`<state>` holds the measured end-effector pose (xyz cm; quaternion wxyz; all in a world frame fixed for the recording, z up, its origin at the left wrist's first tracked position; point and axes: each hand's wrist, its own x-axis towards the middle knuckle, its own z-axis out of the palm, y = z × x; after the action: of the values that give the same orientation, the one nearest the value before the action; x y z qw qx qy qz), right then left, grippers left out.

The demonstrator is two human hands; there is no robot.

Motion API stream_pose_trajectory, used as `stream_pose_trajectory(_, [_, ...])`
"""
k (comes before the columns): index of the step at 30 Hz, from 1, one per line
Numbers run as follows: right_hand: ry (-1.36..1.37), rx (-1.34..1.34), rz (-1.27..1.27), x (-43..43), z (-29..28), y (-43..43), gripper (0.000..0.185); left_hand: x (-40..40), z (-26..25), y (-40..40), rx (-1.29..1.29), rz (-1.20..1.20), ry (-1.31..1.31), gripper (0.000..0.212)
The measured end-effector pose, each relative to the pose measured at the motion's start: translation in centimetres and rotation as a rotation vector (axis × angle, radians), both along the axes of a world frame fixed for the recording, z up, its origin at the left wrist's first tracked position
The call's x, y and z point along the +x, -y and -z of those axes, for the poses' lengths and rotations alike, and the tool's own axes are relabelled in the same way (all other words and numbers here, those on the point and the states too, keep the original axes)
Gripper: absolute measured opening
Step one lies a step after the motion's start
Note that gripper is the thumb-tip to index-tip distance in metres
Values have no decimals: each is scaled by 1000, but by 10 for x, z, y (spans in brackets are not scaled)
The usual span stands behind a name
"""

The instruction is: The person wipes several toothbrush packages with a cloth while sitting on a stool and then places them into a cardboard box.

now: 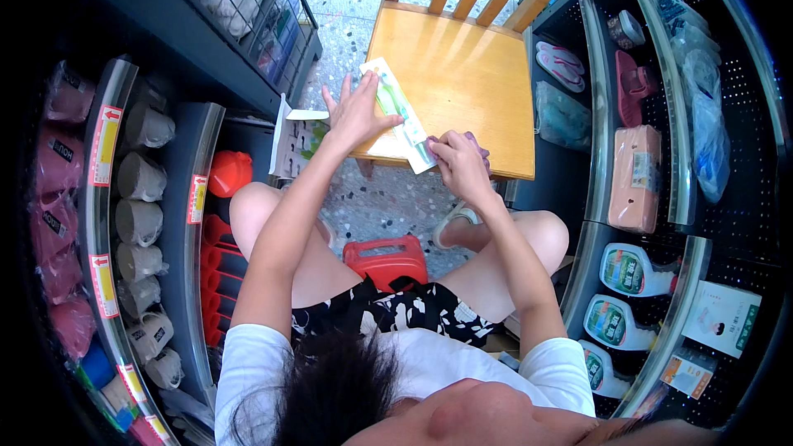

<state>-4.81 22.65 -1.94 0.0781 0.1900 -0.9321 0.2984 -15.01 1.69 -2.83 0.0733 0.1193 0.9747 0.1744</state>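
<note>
A toothbrush in a narrow blister pack (391,99) lies slantwise on the wooden chair's seat (477,87), its near end jutting past the front edge. My left hand (356,111) steadies the pack, with the thumb across its middle, a fingertip on its far end and other fingers spread. In my right hand (458,164) is a bunched purple cloth (479,147), held against the near end of the pack. The fingers hide part of the cloth. Left of the chair, an open white printed box (291,144) stands close to my left forearm.
Shelves with wrapped mugs (141,176) run along the left. On the right shelves are spray bottles (626,269), flip-flops (560,66) and a wrapped pink block (634,178). A red plastic object with a handle slot (387,260) sits between my legs. A wire-mesh rack (266,18) stands at the back left.
</note>
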Motion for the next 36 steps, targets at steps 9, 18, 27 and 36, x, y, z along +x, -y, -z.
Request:
stream_pose_trajectory(9, [-56,77,-36,26,-4,-7,26,-1,0,1,22,-7,-8,100])
stream_pose_trajectory(18, [-12,-248,200,63,16,10,25,-1,4,-4,20,-35,22,103])
stream_pose_trajectory(27, [-143,131,385,37,18,62,18,-3,5,-6,-1,-55,27,105])
stream_pose_trajectory(36, [-144,118,335,30,15,56,15,0,5,-5,35,-53,24,107])
